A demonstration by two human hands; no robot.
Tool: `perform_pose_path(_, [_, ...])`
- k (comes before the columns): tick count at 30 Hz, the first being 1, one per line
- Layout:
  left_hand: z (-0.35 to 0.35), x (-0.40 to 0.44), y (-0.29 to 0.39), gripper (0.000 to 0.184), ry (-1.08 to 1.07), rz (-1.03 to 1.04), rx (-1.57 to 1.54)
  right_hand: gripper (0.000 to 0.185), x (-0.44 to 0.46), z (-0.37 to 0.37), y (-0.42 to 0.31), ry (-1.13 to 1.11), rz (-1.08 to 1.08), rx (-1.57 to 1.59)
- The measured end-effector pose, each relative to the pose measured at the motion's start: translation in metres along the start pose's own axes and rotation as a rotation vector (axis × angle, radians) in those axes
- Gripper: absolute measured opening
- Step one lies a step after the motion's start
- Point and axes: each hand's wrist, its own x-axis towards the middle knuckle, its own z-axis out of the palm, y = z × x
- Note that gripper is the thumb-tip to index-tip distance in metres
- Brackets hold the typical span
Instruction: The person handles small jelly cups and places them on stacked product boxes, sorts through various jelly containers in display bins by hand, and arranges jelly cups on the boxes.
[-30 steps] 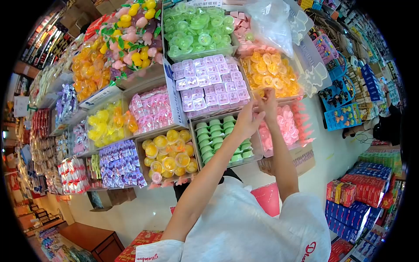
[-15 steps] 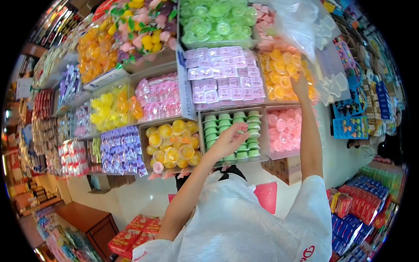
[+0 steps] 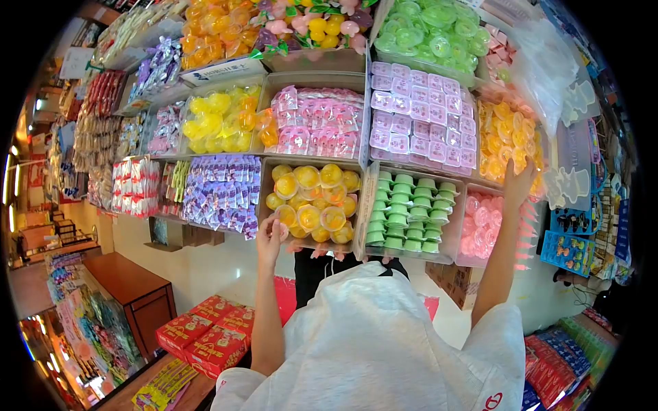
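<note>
My left hand (image 3: 269, 241) is at the front left corner of a clear bin (image 3: 257, 248) of yellow round jelly cups (image 3: 310, 218). Its fingers are closed on a small pink jelly cup (image 3: 283, 231), partly hidden by them. Over on the right, my right hand (image 3: 519, 183) reaches onto a pile of orange jelly cups (image 3: 504, 137), its fingertips apart and touching the cups at the near side. Between my arms are a bin of green stacked cups (image 3: 411, 212) and one of pink shell-like cups (image 3: 482, 222).
Behind stand bins of lilac square packs (image 3: 421, 116), pink packets (image 3: 319, 123) and green cups (image 3: 432, 31). A plastic bag (image 3: 545, 61) hangs at the back right. Purple sachets (image 3: 221, 192) fill a bin on the left. Red boxes (image 3: 209, 332) are stacked behind my left side.
The view has turned, so the bins appear further right. My left hand has moved from over the green cups to the yellow bin's corner and the pink cup. My right hand stays at the orange cups.
</note>
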Motion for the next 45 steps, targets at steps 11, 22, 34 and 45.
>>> perform_pose_path(11, [0.021,-0.003,-0.023,0.028,0.15,0.251,0.191,0.023,-0.169,-0.117,-0.312,-0.596,-0.349,1.169])
perform_pose_path(22, [-0.032,-0.033,0.009,0.03,0.337,0.281,0.281,0.026,-0.222,-0.039,-0.4,-1.157,-0.641,0.943])
perform_pose_path(34, [-0.032,0.005,-0.019,0.031,-0.024,-0.149,0.924,0.022,-0.283,0.021,-0.464,-1.246,-1.111,0.868])
perform_pose_path(45, [-0.039,0.021,-0.023,0.054,-0.245,-0.179,0.965,0.036,-0.299,0.008,-0.455,-1.194,-0.985,0.732])
